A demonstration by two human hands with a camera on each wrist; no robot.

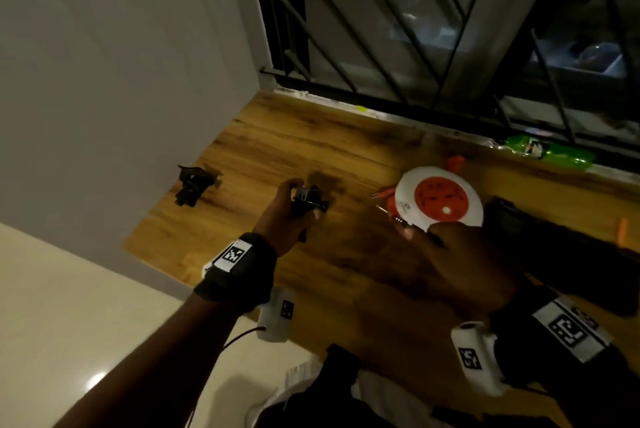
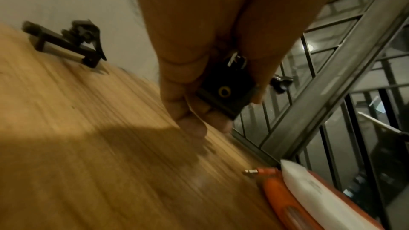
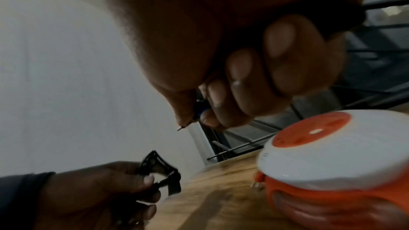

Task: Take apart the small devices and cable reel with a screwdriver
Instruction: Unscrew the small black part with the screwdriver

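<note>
Two hands are working over the bench middle: my left hand [image 1: 284, 216] is gripping a small black device [image 1: 308, 201], my right hand [image 1: 464, 265] is clenching the screwdriver [image 1: 393, 216] beside the reel [image 1: 440, 199].

No legible text, brand or number appears in any view. The wrist bands [image 1: 232, 253] carry black-and-white square coded markers only. A small printed mark on the cable reel [image 1: 439, 199] white rim is too blurred to read.
</note>
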